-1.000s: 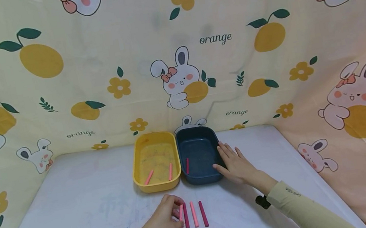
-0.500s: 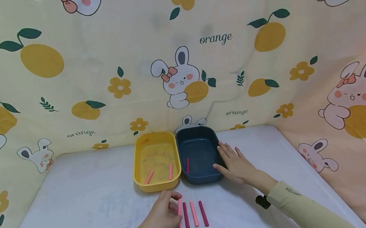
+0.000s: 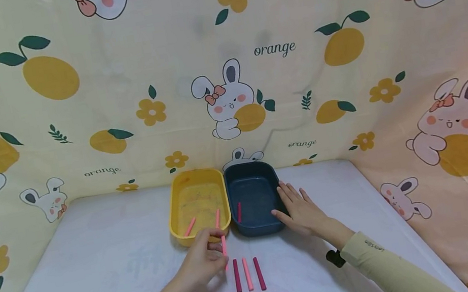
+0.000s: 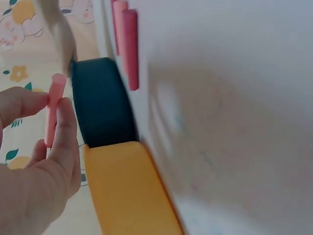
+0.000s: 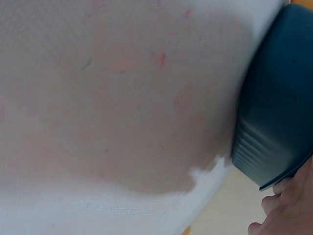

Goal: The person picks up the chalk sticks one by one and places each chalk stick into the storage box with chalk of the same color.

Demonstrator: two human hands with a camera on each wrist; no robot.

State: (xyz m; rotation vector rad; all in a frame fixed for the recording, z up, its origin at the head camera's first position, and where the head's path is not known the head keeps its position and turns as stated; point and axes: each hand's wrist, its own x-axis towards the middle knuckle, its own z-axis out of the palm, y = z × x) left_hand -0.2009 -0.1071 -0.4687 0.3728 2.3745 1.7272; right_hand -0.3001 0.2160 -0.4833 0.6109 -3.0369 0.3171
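Observation:
My left hand (image 3: 204,263) pinches a light pink stick (image 3: 224,247) between thumb and fingertips, lifted just in front of the yellow tray (image 3: 177,216). The left wrist view shows that pink stick (image 4: 53,108) held upright in the fingers. Three sticks remain side by side on the table: a dark red one (image 3: 236,275), a light pink one (image 3: 247,274) and another dark red one (image 3: 259,273). The yellow tray holds two pink sticks (image 3: 189,226). The dark blue tray (image 3: 251,180) holds one dark red stick (image 3: 239,212). My right hand (image 3: 298,210) rests flat against the blue tray's right side.
The two trays sit side by side at the back centre of a white table (image 3: 95,262). A cartoon-print cloth (image 3: 247,61) forms the back and side walls. The blue tray's outer wall (image 5: 274,122) fills the right wrist view.
My left hand has picked the leftmost light pink stick out of the row and raised it toward the yellow tray. The right hand has not moved.

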